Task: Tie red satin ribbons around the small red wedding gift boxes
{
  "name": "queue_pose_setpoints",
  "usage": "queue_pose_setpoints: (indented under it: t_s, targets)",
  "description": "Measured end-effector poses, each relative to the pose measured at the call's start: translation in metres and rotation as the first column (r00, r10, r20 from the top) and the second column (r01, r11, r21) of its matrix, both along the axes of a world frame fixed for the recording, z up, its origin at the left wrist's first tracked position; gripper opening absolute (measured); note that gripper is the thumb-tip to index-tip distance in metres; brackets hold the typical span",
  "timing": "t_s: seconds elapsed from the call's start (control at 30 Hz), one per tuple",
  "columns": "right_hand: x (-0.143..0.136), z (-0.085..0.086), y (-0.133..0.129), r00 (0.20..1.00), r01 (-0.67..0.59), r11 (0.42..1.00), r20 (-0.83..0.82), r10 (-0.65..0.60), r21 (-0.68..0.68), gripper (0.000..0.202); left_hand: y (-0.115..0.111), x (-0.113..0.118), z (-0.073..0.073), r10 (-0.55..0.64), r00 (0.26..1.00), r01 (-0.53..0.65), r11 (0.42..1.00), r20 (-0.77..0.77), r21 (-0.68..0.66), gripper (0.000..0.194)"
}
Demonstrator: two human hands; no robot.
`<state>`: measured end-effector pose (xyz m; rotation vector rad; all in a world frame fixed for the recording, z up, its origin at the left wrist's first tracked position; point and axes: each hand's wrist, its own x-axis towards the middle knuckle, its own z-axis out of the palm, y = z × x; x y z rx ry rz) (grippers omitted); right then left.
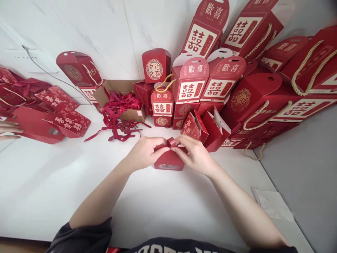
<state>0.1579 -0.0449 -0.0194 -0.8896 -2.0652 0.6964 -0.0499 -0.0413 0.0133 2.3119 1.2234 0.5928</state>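
A small red gift box with a clear window low on its near side stands on the white table in front of me. At its top is a red ribbon with a loop showing. My left hand pinches the ribbon from the left, thumb against fingers. From the right, my right hand pinches it too, its fingertips close to those of my left hand. The ends of the ribbon are hidden behind my fingers.
Behind the box, a cardboard box overflows with loose red ribbons. Stacked red gift boxes crowd the back and right. Two open red boxes stand nearby. At far left, another person's hand touches a red box.
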Motion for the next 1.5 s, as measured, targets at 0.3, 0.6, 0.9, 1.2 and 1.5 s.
queue_pose_setpoints:
  t_s: [0.3,0.6,0.9,1.2,1.5]
  targets:
    - [0.014,0.012,0.001,0.984,-0.031,0.997,-0.176,0.017,-0.076,0.014,-0.002,0.008,-0.005,0.086,0.966,-0.05,0.988,0.245,-0.148,0.017]
    - [0.005,-0.002,0.005,0.987,-0.126,0.988,-0.11,0.116,-0.092,0.034,0.005,0.015,-0.022,0.168,0.94,-0.103,0.969,0.296,-0.223,0.046]
    - [0.008,0.001,0.001,0.999,-0.04,0.998,-0.032,0.039,-0.038,0.037,0.006,0.01,-0.017,0.061,0.952,0.043,0.945,0.301,-0.325,0.049]
    - [0.013,0.008,-0.001,0.998,-0.062,0.997,-0.024,0.061,-0.049,0.036,0.004,0.008,-0.014,0.035,0.944,0.017,0.988,0.329,-0.154,0.016]
    - [0.021,0.02,-0.005,1.0,0.019,0.998,-0.007,-0.02,-0.053,0.024,0.0,0.011,-0.013,0.038,0.983,-0.04,0.999,0.18,0.01,0.021]
